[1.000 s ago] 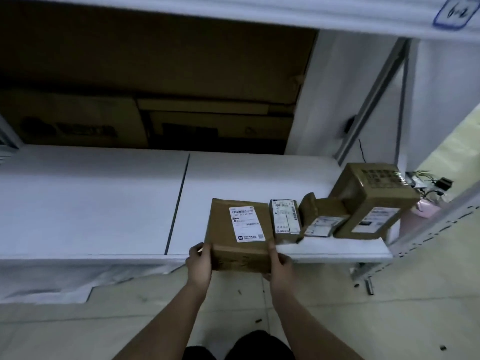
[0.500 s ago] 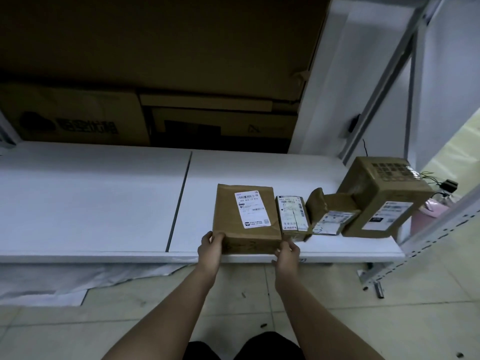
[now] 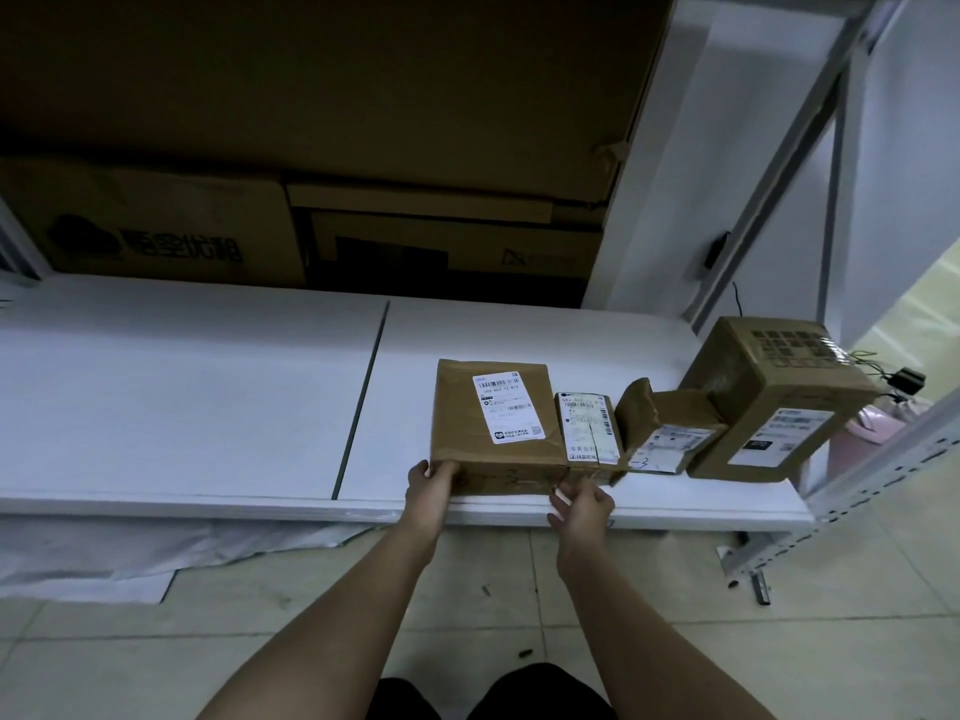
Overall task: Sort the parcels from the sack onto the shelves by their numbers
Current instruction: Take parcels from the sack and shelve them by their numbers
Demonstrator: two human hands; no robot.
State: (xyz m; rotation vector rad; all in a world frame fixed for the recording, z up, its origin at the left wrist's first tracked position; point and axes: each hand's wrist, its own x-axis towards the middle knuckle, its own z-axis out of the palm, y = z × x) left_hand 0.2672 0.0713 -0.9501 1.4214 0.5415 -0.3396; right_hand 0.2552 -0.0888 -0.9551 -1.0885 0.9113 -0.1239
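Parcels sit in a row along the shelf's (image 3: 208,407) front edge, toward its right end. Brown flat parcel (image 3: 493,423) lies label-up, butted against the small parcel (image 3: 589,433), keeping numbers readable. My left hand (image 3: 431,478) grips its near-left corner; right hand (image 3: 582,506) hangs slack-fingered just off it. Open room lies leftward.

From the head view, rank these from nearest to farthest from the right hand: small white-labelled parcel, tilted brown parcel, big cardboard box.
From the right hand:
1. Small white-labelled parcel, just above it.
2. Tilted brown parcel, further right.
3. Big cardboard box, at the shelf's right end.
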